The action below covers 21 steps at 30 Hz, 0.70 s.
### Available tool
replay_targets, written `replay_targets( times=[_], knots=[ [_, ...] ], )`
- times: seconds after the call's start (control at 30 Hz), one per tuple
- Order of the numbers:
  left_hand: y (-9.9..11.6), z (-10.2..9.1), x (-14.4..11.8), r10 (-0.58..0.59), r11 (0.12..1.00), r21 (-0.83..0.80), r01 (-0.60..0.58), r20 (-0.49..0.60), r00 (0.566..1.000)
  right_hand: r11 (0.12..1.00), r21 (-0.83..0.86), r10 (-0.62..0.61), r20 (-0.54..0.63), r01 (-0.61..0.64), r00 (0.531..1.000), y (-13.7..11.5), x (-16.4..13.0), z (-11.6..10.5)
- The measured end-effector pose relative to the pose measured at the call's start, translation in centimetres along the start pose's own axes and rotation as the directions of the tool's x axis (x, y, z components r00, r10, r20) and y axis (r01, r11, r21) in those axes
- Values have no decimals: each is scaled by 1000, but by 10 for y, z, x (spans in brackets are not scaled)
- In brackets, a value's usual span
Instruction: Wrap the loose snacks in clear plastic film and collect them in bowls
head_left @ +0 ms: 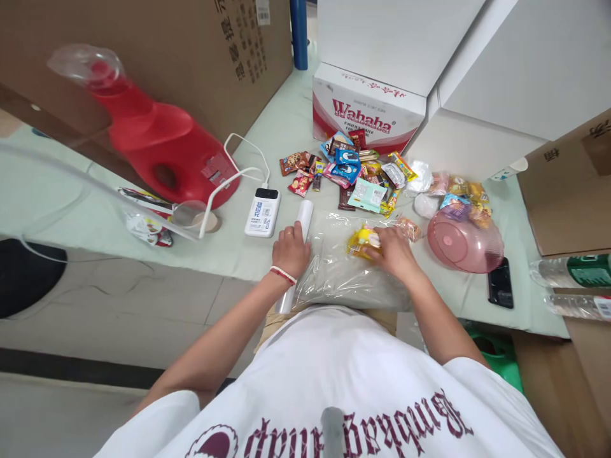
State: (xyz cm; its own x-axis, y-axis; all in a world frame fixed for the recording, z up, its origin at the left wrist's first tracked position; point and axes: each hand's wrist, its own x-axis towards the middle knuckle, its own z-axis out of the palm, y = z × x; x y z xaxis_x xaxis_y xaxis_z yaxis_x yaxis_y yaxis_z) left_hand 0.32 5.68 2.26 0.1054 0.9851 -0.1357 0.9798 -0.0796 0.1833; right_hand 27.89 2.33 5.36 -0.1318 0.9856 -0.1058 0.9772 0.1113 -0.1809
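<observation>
Clear plastic bag (334, 267) lies flat on the surface (71, 203) at its near edge, long axis running left-right; which end is its mouth cannot be told. Left hand (290, 251), fingers curled, presses down the bag's left end beside a white roll (303, 217). Right hand (394, 251) is closed on a yellow snack packet (361, 242) at the bag's upper middle.

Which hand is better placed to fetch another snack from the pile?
The right. The right hand lies on the clear bag at a yellow snack, just below the snack pile. The left hand is at the bag's left edge by the film roll, farther from the pile.
</observation>
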Motion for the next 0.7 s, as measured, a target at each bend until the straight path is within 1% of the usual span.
replay_targets(
  times=[0.1, 0.17, 0.27, 0.33, 0.43, 0.5, 0.57, 0.63, 0.67, 0.7],
  knots=[
    [2, -1, 0, -1, 1000, 18, 1, 8, 1000, 996, -82, -36, 94, 44, 995, -18, 0, -1],
    [3, -1, -1, 0, 1000, 23, 0, 11, 1000, 994, -96, -45, 100, 55, 994, -19, -2, -3],
    [2, 1, -1, 4, 1000, 19, -5, 15, 1000, 993, -71, -91, 100, 99, 991, -10, -7, -6],
    [1, 2, -1, 7, 1000, 10, -7, 11, 1000, 991, -66, -107, 128, 116, 986, 0, -9, -5],
    [-2, 4, 0, -12, 1000, -24, 12, -5, 1000, 996, -43, -71, 189, 81, 979, 11, -13, -4],
    [-4, 4, 2, -42, 997, -60, 41, -9, 999, 997, 6, -74, 171, 74, 982, 9, -17, -9],
    [-4, 3, 5, -70, 994, -84, 69, -7, 998, 995, 42, -95, 72, 92, 993, -5, -19, -19],
    [-3, 2, 8, -79, 994, -76, 80, 8, 997, 989, 46, -141, -27, 143, 990, -33, -18, -24],
    [-3, 2, 9, -78, 995, -61, 79, 18, 997, 982, 42, -185, -50, 187, 982, -50, -15, -23],
    [-2, 1, 10, -75, 996, -42, 76, 27, 997, 969, 39, -241, -47, 243, 969, -67, -11, -19]
  ],
)
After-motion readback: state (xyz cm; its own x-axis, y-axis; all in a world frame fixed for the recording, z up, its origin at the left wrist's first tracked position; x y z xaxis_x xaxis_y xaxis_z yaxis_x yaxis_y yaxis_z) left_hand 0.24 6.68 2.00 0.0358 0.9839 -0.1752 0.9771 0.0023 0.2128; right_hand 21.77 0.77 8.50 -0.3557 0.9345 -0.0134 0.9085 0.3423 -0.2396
